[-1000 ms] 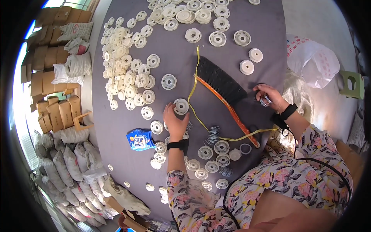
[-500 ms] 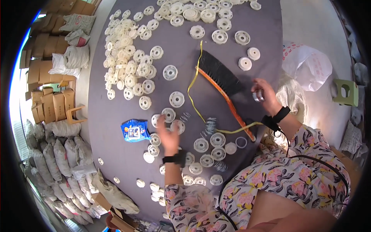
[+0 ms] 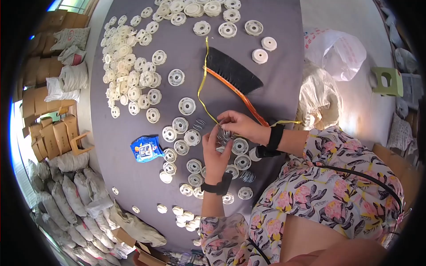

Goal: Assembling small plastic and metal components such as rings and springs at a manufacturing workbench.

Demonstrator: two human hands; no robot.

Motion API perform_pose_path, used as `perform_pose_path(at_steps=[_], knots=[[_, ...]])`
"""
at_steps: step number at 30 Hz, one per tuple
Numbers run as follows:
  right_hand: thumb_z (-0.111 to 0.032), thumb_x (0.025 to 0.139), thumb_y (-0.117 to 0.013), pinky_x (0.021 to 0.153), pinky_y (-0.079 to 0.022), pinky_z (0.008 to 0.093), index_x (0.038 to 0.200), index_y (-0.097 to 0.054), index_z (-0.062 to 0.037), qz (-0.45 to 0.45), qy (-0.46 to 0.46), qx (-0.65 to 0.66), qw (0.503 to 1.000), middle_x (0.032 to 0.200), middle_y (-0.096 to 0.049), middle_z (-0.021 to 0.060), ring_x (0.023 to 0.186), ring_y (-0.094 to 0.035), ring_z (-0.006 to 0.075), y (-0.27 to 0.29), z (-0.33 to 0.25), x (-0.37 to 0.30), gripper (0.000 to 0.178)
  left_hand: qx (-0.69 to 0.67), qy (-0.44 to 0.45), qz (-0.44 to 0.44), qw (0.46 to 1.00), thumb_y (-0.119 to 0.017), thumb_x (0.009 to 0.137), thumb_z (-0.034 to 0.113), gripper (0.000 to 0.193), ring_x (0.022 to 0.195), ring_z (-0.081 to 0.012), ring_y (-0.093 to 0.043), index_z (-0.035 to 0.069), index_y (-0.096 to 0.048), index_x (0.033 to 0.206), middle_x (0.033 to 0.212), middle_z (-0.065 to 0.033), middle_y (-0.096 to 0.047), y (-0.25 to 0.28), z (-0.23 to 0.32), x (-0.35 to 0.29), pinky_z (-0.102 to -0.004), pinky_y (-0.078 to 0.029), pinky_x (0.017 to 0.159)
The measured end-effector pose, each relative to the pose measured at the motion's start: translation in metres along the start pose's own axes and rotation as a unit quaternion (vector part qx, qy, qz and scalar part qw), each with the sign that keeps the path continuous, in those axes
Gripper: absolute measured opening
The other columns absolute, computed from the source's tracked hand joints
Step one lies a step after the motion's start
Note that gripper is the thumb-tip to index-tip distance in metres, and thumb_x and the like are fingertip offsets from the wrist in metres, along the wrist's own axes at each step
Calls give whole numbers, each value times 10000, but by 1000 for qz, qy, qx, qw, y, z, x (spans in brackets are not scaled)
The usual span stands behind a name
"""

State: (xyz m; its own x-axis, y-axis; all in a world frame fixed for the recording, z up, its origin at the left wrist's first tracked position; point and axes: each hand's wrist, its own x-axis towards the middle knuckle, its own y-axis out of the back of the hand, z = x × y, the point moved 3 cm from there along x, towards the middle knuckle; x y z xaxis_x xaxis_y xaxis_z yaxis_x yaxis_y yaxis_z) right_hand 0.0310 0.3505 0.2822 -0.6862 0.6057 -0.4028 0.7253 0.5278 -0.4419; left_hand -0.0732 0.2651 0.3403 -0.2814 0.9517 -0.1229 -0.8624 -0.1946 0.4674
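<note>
My left hand (image 3: 216, 156) and my right hand (image 3: 245, 126) meet over the table. Between them is a bunch of thin metal coil springs (image 3: 225, 135), partly hidden by the fingers. My left thumb and fingers close around its near side, while the bent right fingers pinch its upper side. A yellow strap (image 3: 200, 91) runs up to my fingertips. Beside the left hand lie white round plastic wheels (image 3: 192, 137), some with metal-looking inner rings. Other loose coil springs (image 3: 199, 125) rest near the wheels, and more springs (image 3: 247, 176) lie below my right wrist.
A black-bristled brush (image 3: 235, 73) with an orange handle lies beyond my right hand. Many white wheels (image 3: 128, 60) are heaped at the far left. A blue packet (image 3: 146, 149) sits left of my hands. Sacks, cartons and a green stool (image 3: 387, 81) stand around the table (image 3: 128, 181).
My right hand has swung left and inward from the table's right side, where it held a shiny metal ring-shaped piece. My left hand has moved right from the wheels; both now meet at the springs.
</note>
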Motion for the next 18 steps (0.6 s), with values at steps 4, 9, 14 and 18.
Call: perform_pose_path(at_steps=[4, 9, 14, 18], knots=[[-124, 838, -602, 787, -429, 238, 1145, -494, -30, -3, 10, -67, 998, 1031, -522, 48, 951, -502, 103, -3, 7, -7, 339, -161, 86, 48, 982, -672, 750, 10, 368, 831, -139, -540, 27, -537, 1092, 980, -74, -479, -3, -36, -18, -258, -474, 721], [-166, 833, -624, 745, -441, 235, 1145, -505, -25, -7, -28, -48, 998, 1008, -547, 39, 915, -514, 94, -6, 2, -12, 363, -136, 40, 66, 988, -635, 778, -35, 252, 849, -120, -547, -23, -563, 1019, 1032, -68, -521, -3, -39, -24, -242, -472, 744], [-200, 831, -632, 711, -450, 236, 1041, -602, -13, -7, -106, -27, 994, 883, -605, 12, 819, -540, 80, 5, 12, -13, 282, -187, 74, 147, 969, -616, 794, -48, 141, 911, -138, -556, -46, -610, 935, 1062, -81, -537, -3, -45, -30, -250, -467, 789], [-200, 825, -639, 673, -451, 245, 923, -648, 5, -28, -77, -77, 994, 789, -622, 8, 753, -543, 69, 6, 17, -14, 227, -79, 31, 110, 990, -604, 813, -30, 127, 916, -155, -580, -55, -619, 937, 1137, -123, -535, -2, -39, -32, -256, -477, 804]])
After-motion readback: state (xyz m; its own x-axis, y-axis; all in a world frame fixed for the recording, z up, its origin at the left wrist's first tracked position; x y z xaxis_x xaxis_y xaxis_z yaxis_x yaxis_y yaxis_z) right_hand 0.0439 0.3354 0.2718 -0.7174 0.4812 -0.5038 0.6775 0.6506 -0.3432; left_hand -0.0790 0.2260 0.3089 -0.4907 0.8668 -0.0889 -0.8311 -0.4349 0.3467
